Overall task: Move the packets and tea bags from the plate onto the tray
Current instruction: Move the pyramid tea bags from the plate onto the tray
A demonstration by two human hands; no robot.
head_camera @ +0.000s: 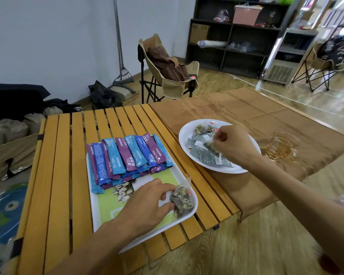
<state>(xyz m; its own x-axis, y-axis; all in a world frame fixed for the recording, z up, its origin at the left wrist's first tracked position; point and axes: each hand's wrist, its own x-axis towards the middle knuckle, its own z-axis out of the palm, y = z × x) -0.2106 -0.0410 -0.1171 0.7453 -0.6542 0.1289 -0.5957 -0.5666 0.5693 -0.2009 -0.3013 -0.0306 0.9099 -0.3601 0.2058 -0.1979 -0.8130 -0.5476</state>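
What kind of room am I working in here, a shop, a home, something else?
Probably an indoor room staged as a camping or tea corner, not a kitchen: a slatted folding table, a folding camp chair, and dark storage shelves with boxes. A showroom or studio is only a guess.

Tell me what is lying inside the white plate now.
The white plate holds grey packets and pyramid tea bags. The right hand pinches one and covers whatever lies beneath it.
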